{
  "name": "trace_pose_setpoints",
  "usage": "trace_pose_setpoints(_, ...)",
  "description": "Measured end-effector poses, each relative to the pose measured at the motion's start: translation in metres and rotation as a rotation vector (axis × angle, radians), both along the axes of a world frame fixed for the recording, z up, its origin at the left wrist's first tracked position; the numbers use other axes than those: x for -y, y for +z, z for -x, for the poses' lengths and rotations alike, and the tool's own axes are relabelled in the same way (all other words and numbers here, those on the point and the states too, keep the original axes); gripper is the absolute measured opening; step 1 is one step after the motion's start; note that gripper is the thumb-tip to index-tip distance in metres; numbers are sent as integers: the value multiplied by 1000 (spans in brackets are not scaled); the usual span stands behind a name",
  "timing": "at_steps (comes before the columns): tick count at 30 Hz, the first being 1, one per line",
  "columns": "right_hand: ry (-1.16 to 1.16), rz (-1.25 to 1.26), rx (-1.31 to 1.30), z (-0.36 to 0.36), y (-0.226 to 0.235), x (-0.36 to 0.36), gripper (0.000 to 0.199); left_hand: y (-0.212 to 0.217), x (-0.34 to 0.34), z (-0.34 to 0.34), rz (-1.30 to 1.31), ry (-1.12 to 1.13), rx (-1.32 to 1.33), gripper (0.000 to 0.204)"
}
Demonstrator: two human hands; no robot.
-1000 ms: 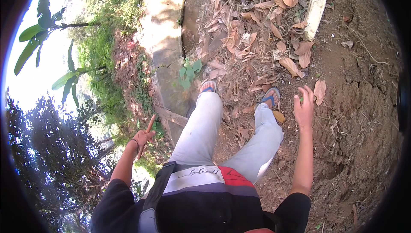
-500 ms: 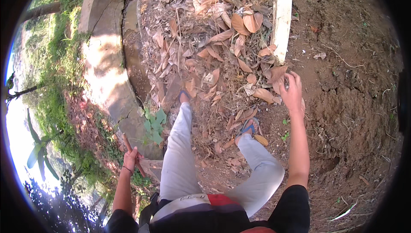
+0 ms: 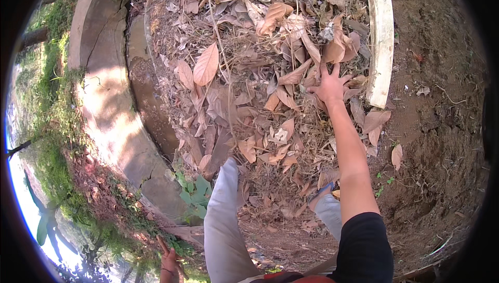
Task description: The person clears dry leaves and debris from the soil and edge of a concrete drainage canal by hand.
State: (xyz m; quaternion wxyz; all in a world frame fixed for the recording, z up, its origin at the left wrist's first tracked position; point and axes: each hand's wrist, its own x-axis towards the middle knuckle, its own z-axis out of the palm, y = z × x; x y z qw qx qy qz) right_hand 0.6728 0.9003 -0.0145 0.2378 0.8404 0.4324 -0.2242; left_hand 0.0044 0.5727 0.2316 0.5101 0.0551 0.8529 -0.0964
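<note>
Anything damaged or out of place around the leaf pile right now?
The concrete curb shows a crack near the small green plant. A pale plank lies loose at the edge of the dry leaves, beside the spread right hand. The left hand grips a stick. Nothing else stands out.

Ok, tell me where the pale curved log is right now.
In the head view the pale curved log lies at upper right, on the edge between the dry leaf pile and bare soil, just right of the outstretched right hand.
</note>
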Motion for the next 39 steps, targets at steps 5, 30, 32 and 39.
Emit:
trace_pose_setpoints(5, 34, -34, 17, 4, -7, 1, 99, -32, 16, 15, -19, -110, 93, 43)
trace_pose_setpoints(30, -869, -647, -772, -140, 141, 177, 36, -25, -101, -29, -85, -256, 156, 42)
trace_pose_setpoints(32, -1063, -702, -770, -149, 156, 195, 33, -24, -101, -23, -108, -258, 171, 43)
trace_pose_setpoints(39, -1310, -1101, -685, -191, 202, 288, 44, -35, -85, 5, -95, -288, 161, 38)
